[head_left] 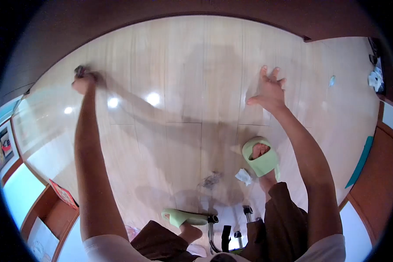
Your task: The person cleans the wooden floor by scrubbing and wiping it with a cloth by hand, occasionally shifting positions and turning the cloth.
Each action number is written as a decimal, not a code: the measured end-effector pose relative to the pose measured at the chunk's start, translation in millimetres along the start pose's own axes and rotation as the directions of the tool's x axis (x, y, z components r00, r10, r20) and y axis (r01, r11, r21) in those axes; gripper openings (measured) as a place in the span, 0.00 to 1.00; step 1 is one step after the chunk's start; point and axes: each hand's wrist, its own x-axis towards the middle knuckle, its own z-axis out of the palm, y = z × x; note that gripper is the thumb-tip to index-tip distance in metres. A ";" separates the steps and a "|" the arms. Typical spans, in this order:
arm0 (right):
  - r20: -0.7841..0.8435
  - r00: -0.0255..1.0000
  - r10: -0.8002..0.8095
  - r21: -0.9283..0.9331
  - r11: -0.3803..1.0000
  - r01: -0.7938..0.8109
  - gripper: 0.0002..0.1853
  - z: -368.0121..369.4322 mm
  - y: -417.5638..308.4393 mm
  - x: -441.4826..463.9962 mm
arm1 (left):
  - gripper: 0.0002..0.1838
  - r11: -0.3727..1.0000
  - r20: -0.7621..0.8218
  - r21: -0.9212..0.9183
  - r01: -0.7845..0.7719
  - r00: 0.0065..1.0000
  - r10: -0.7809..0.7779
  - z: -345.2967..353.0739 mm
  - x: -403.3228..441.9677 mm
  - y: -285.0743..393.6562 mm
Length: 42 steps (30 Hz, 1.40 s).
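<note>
My left hand (84,83) reaches out at the upper left, its fingers closed around a small dark bundle (80,70) that is blurred; what it is made of cannot be made out. Over the pale wood floor (183,78), my right hand (271,92) is stretched forward with its fingers spread and nothing in it. A crumpled white tissue (243,176) lies on the floor beside the green slipper (263,162) on my right foot. Left of the tissue is a dark, wispy clump (211,179).
Another green slipper (185,217) is at my left foot, near metal chair legs (212,227). A small scrap (332,81) and white crumpled paper (374,79) lie at the right. Brown furniture (183,8) borders the floor ahead; shelves (52,214) stand left.
</note>
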 end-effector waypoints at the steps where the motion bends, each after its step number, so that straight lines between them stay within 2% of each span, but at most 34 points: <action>1: -0.001 1.000 0.003 -0.008 1.000 -0.003 0.72 0.3 -0.2 1.1 | 0.22 0.971 0.026 0.101 0.217 0.975 -0.221 17.6 25.5 -18.1; 2: -0.005 1.000 0.003 -0.011 1.000 -0.003 0.72 -1.2 -0.6 1.4 | 0.24 0.903 0.139 -0.158 0.399 0.914 -0.380 4.0 19.9 -3.6; 4: -0.009 1.000 -0.001 -0.017 1.000 0.001 0.72 -8.0 -4.2 -0.9 | 0.20 0.963 0.143 0.037 0.267 0.952 -0.270 15.7 27.3 5.2; 7: 0.010 1.000 0.003 -0.032 0.999 -0.002 0.72 -6.5 -3.2 1.2 | 0.20 0.985 0.127 0.099 0.141 0.980 -0.153 20.6 12.5 72.7; 9: 0.026 1.000 0.011 -0.033 0.999 -0.010 0.72 -9.2 -4.4 1.3 | 0.20 1.000 0.156 -0.006 0.028 0.987 -0.027 53.0 13.2 94.2; 10: 0.035 0.999 0.014 -0.031 0.999 -0.013 0.72 -10.0 -3.9 1.7 | 0.20 0.999 0.133 -0.010 -0.048 0.990 0.049 38.3 -11.0 131.3; 11: 0.031 0.999 0.008 -0.019 1.000 -0.007 0.72 -7.8 -2.4 2.4 | 0.20 0.991 0.219 -0.097 -0.091 0.970 0.110 37.7 -25.3 150.5; 13: 0.020 1.000 -0.004 0.007 1.000 0.004 0.73 -1.7 2.3 5.3 | 0.18 0.995 0.175 -0.007 -0.102 0.979 0.101 37.0 -65.0 196.3; 14: 0.025 1.000 -0.003 -0.006 1.000 0.003 0.73 -1.4 3.0 5.8 | 0.18 0.995 0.107 -0.074 -0.065 0.992 0.073 61.5 -74.7 203.1; 15: 0.031 1.000 -0.003 -0.019 1.000 0.003 0.73 -1.4 2.7 5.5 | 0.18 0.995 0.141 -0.056 -0.087 0.986 0.094 34.8 -105.5 230.9; 17: 0.024 1.000 0.000 -0.022 1.000 0.000 0.73 -2.0 2.4 4.6 | 0.16 0.975 0.084 -0.159 -0.152 0.982 0.167 32.2 -146.5 259.6; 18: 0.014 1.000 0.001 -0.015 1.000 -0.001 0.73 -2.0 2.4 3.4 | 0.15 0.939 0.081 -0.238 -0.247 0.959 0.273 30.6 -166.2 269.5; 19: 0.003 1.000 0.001 -0.011 1.000 -0.001 0.72 -2.3 2.6 2.6 | 0.15 0.915 0.088 -0.319 -0.247 0.953 0.288 27.0 -188.9 285.9; 21: -0.010 1.000 -0.007 -0.038 0.999 0.006 0.72 3.5 4.5 5.7 | 0.13 0.801 -0.012 -0.437 -0.408 0.893 0.449 16.9 -234.2 319.4; 22: -0.015 1.000 -0.010 -0.050 0.999 0.009 0.72 5.5 5.0 6.6 | 0.15 0.828 0.045 -0.391 -0.401 0.891 0.452 7.4 -259.0 340.6; 23: -0.004 1.000 -0.002 -0.039 0.999 0.001 0.72 3.7 3.8 6.0 | 0.16 0.783 0.014 -0.428 -0.452 0.863 0.506 7.9 -281.1 356.6; 24: 0.006 1.000 0.007 -0.029 1.000 -0.007 0.72 0.8 2.4 5.1 | 0.18 0.773 0.077 -0.439 -0.458 0.838 0.540 0.9 -305.1 373.5; 25: 0.015 1.000 0.016 -0.018 1.000 -0.016 0.72 -1.5 1.4 4.5 | 0.19 0.705 0.097 -0.519 -0.483 0.786 0.610 -2.0 -325.8 388.3; 27: 0.013 1.000 0.015 -0.018 1.000 -0.015 0.72 -2.7 0.8 5.9 | 0.22 0.467 0.032 -0.697 -0.545 0.627 0.779 -11.1 -360.7 414.2; 29: 0.014 1.000 0.006 -0.010 1.000 -0.006 0.72 -5.9 4.6 6.5 | 0.21 0.287 0.064 -0.857 -0.428 0.464 0.884 -14.9 -387.8 433.0; 32: 0.021 1.000 -0.014 0.010 1.000 0.013 0.72 -8.0 6.1 2.5 | 0.22 0.171 0.074 -0.949 -0.264 0.340 0.938 -27.2 -382.8 421.0; 34: 0.016 1.000 -0.008 0.009 1.000 0.008 0.73 -8.0 5.1 2.1 | 0.22 0.174 0.024 -0.947 -0.271 0.478 0.878 -49.2 -356.1 378.1; 35: 0.008 1.000 -0.011 0.018 1.000 0.011 0.73 -6.3 5.4 3.4 | 0.20 0.216 0.022 -0.923 -0.320 0.515 0.857 -22.7 -333.2 340.4; 37: -0.005 1.000 -0.005 0.042 0.999 0.005 0.72 -0.8 6.3 4.1 | 0.13 0.300 0.176 -0.953 -0.028 0.757 0.630 -6.9 -279.4 254.3; 38: -0.003 1.000 -0.007 0.042 0.999 0.007 0.72 -0.5 6.4 4.1 | 0.10 0.478 0.149 -0.867 -0.140 0.842 0.518 -20.3 -245.9 219.1; 39: -0.001 1.000 -0.012 0.038 0.999 0.012 0.72 -1.5 6.1 4.8 | 0.08 0.654 0.120 -0.733 -0.188 0.910 0.397 -34.8 -212.4 184.3; 40: 0.003 1.000 -0.014 0.030 0.999 0.014 0.72 -1.3 6.8 4.2 | 0.10 0.807 -0.017 -0.418 -0.418 0.892 0.453 6.4 -160.3 114.8; 42: -0.018 1.000 -0.004 0.041 0.999 0.004 0.73 2.0 5.7 5.1 | 0.14 0.947 0.004 -0.160 -0.280 0.959 0.284 -15.9 -139.1 89.1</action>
